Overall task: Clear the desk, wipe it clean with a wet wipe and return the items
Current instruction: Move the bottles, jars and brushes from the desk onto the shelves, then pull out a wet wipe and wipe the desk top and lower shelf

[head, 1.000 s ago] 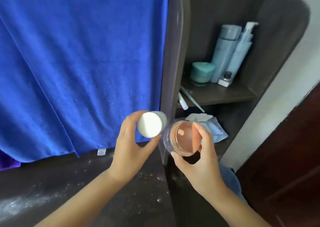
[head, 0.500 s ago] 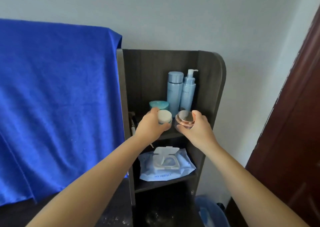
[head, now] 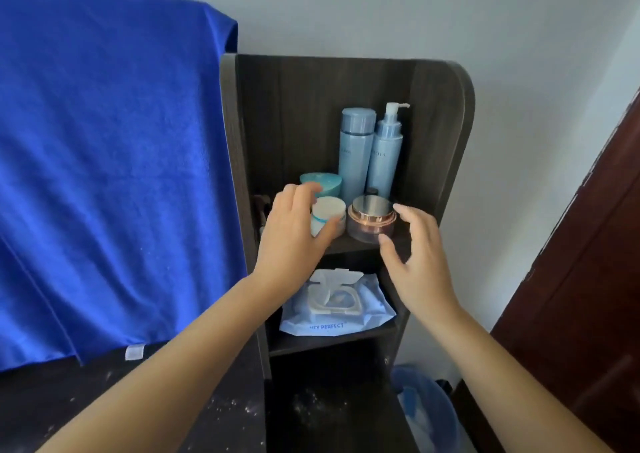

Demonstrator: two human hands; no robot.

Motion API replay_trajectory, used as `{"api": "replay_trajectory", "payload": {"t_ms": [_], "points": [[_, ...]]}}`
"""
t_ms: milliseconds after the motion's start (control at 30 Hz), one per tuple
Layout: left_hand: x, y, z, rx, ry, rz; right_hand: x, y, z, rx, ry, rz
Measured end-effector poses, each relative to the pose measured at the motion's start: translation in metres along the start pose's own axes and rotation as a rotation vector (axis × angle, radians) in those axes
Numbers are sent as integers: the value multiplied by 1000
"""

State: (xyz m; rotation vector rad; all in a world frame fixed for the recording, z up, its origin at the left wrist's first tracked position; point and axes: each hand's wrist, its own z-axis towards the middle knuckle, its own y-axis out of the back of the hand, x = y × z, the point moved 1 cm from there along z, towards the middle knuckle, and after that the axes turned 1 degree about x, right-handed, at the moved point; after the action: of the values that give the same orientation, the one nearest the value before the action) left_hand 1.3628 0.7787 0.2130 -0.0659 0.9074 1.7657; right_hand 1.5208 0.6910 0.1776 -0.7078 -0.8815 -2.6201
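On dark shelf (head: 360, 244): left hand (head: 294, 234) grips white-lidded jar (head: 329, 215); right hand (head: 419, 255) spread, holding nothing, beside pink jar (head: 371, 222).

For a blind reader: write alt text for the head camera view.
A person's left hand holds a white-lidded jar on a dark shelf, while the open right hand hovers beside a rose-gold-lidded jar. Behind stand two pale blue bottles; a wet wipe pack lies on the shelf below.

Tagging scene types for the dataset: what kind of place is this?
Most likely a bedroom or dorm desk corner. A dark shelf unit holds skincare: tall blue bottles, cream jars, and a wet wipe pack below. A blue towel hangs beside it, and a wooden door stands right.
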Motion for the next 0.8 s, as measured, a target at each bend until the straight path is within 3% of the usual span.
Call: {"api": "replay_trajectory", "payload": {"t_ms": [67,133,200,267,333,400,500,567,800], "points": [[-9,8,-30,-55,-188,-126,-11,1,-25,-1,87,22],[-5,-8,-65,26,-264,-190,-27,-11,-49,103,61,23],[15,-42,-93,167,-120,-184,-47,-35,-66,254,-61,-8],[40,-79,-105,279,170,-125,-69,-62,-73,394,-182,-48],[64,-106,-102,307,431,-42,-86,-85,-70,482,-229,-86],[81,-126,-92,351,565,55,-99,-105,-62,556,-220,-116],[101,-149,-82,512,638,249,-107,-128,-48,633,-173,-134],[109,-157,-80,573,559,366,-110,-138,-41,650,-165,-148],[116,-156,-77,422,650,178,-107,-157,-26,723,-172,-158]]}}
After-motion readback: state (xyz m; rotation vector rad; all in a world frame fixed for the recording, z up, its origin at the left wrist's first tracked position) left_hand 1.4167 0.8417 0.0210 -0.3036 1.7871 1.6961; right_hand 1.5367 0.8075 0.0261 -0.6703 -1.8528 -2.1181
